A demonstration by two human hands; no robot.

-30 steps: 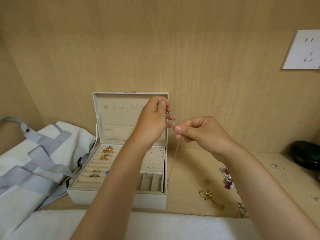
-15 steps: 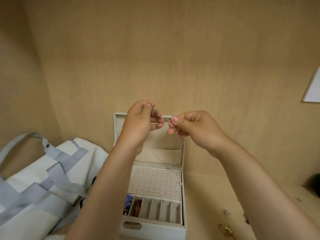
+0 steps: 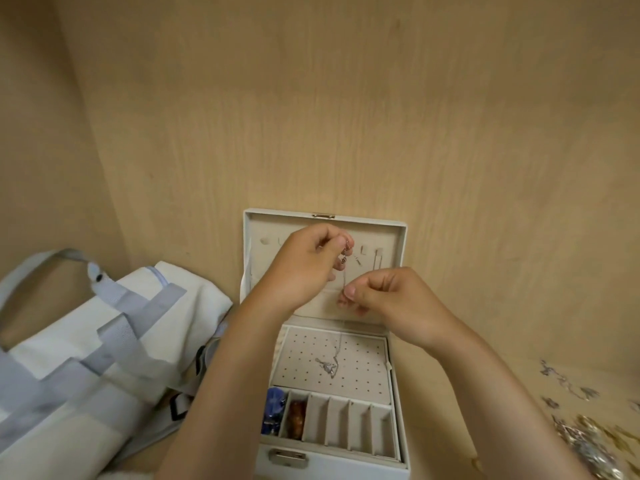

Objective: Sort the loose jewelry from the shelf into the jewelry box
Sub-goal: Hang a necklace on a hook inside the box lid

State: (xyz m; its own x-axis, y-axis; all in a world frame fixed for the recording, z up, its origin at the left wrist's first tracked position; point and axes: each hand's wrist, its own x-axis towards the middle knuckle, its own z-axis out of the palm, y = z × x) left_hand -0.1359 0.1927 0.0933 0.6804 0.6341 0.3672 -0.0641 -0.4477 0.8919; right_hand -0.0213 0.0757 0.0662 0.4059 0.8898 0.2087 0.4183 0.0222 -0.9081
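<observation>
Hanging step: left hand (image 3: 304, 268) pinches the necklace (image 3: 341, 344) top at the lid (image 3: 322, 220) hooks mid-frame, right hand (image 3: 388, 299) pinches the chain lower, pendant resting on the box (image 3: 332, 469) pad below; next likely needs looping the chain onto a hook.

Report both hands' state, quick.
Left hand: closed, pinching the top end of the necklace by the lid hooks.
Right hand: closed, pinching the chain lower down.

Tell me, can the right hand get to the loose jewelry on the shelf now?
Probably not yet: the right hand pinches the necklace chain together with the left hand. The path to the loose jewelry looks free.
</observation>
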